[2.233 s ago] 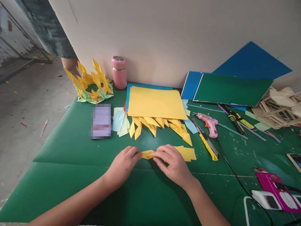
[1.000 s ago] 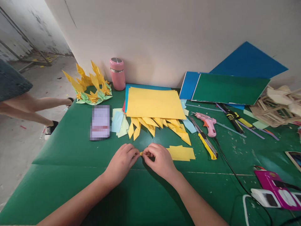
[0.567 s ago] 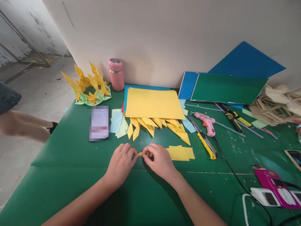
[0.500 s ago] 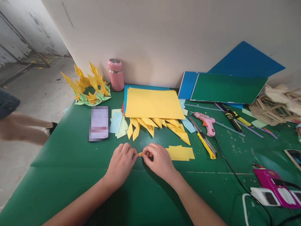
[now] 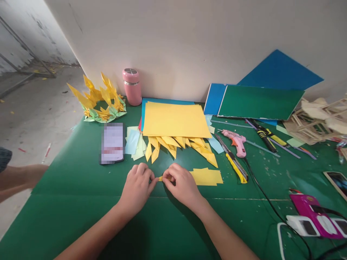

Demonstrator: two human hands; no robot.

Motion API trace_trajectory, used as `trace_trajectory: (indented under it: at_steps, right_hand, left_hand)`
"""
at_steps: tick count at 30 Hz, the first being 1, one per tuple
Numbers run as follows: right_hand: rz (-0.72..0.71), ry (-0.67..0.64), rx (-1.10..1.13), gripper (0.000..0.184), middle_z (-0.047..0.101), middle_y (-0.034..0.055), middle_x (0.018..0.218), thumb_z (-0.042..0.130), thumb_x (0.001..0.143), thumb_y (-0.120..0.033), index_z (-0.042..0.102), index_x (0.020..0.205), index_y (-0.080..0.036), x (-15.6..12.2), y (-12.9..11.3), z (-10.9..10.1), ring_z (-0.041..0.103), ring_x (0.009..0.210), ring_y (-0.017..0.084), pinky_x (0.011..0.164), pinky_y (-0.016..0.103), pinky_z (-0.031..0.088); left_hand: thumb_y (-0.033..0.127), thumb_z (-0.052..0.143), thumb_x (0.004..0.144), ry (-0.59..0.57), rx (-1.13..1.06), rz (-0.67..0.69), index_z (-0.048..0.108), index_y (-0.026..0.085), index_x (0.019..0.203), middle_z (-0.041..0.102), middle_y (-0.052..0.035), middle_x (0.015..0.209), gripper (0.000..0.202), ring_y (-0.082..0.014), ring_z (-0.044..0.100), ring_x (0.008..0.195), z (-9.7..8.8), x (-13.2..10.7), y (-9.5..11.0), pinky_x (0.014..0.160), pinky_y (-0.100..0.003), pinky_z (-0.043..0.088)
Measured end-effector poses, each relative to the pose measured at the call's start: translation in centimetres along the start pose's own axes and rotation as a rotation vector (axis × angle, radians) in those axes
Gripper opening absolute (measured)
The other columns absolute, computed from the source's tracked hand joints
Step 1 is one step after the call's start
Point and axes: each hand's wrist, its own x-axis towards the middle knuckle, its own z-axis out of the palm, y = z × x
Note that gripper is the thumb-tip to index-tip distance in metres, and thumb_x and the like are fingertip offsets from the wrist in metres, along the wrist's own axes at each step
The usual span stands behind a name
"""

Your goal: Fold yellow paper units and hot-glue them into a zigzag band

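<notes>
"Since two seconds ago my right hand (image 5: 181,182) has come in toward my left hand (image 5: 137,186), so less of the paper (image 5: 160,178) shows between them. Off to the left, a passer-by's leg (image 5: 23,177) has shifted and is only partly in view."

"What's around you, biggest first?"

"Green surface (image 5: 76,202), with a green board (image 5: 260,103) propped at the back on my right. Next, the yellow sheet (image 5: 176,119) ahead of me, folded points (image 5: 168,142) poking out under its near edge. Then the strips (image 5: 207,177) just right of my right hand, their left end hidden behind it."

"And the paper?"

"Smallest of the lot: a sliver between my two hands, nearer me than the points. It lies right of my left fingers and left of my right ones."

"Which hand is nearer?"

"Neither; both have it. I'd judge the right fingers cover more."

"How are your fingers set?"

"Narrow, pinched on that same paper from either side."

"Its long axis?"

"What shows runs left to right, across my front, from one pinch to the other."

"Pointing which way?"

"Can't tell; my fingers hide both ends."
</notes>
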Motion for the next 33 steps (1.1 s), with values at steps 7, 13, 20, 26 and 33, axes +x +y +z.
trace_trajectory:
  at_steps: [7, 13, 20, 26, 33]
  right_hand:
    - [0.021, -0.020, 0.066, 0.014, 0.054, -0.0012, 0.077, 0.058, 0.080, -0.007, 0.056, 0.074, -0.020, 0.0, 0.1, -0.2, 0.049, 0.061, 0.012, 0.059, 0.024, 0.037]
    - [0.039, -0.070, 0.150, 0.019, 0.053, 0.0001, 0.086, 0.053, 0.080, -0.001, 0.055, 0.078, -0.020, 0.1, 0.4, -0.6, 0.049, 0.063, 0.012, 0.062, 0.025, 0.041]
    - [0.045, -0.137, 0.196, 0.024, 0.051, 0.0012, 0.095, 0.049, 0.079, 0.003, 0.055, 0.083, -0.020, 0.3, 0.4, -1.0, 0.051, 0.070, 0.012, 0.070, 0.027, 0.044]
    - [0.036, -0.154, 0.239, 0.029, 0.050, 0.0018, 0.098, 0.045, 0.077, 0.004, 0.053, 0.086, -0.022, 0.2, 0.5, -1.1, 0.052, 0.078, 0.014, 0.074, 0.029, 0.045]
    - [0.029, -0.137, 0.291, 0.031, 0.049, 0.0026, 0.098, 0.039, 0.076, 0.003, 0.051, 0.090, -0.023, -0.3, 1.1, -1.1, 0.052, 0.081, 0.015, 0.073, 0.030, 0.046]
  left_hand:
    - [0.021, 0.052, 0.088, -0.026, -0.151, -0.079, 0.056, 0.020, 0.083, 0.051, -0.0034, 0.090, 0.006, -0.0199, 0.049, 0.079, -0.5, 0.2, 0.1, 0.072, -0.034, 0.044]
    - [0.016, 0.046, 0.089, -0.065, -0.250, -0.095, 0.061, 0.020, 0.083, 0.052, -0.0041, 0.089, 0.016, -0.0197, 0.048, 0.078, -0.7, 0.4, -0.2, 0.073, -0.035, 0.045]
    - [0.013, 0.042, 0.088, -0.081, -0.295, -0.087, 0.066, 0.022, 0.087, 0.054, -0.0038, 0.091, 0.025, -0.0189, 0.050, 0.081, -0.8, 0.4, -0.5, 0.075, -0.034, 0.046]
    - [0.010, 0.037, 0.090, -0.126, -0.291, -0.039, 0.068, 0.026, 0.096, 0.058, -0.0037, 0.093, 0.036, -0.0188, 0.052, 0.080, -1.1, 0.3, -0.2, 0.072, -0.033, 0.045]
    - [-0.007, 0.034, 0.078, -0.216, -0.223, 0.117, 0.064, 0.019, 0.102, 0.060, -0.0057, 0.094, 0.046, -0.0185, 0.052, 0.082, -1.3, 0.2, 0.6, 0.073, -0.031, 0.047]
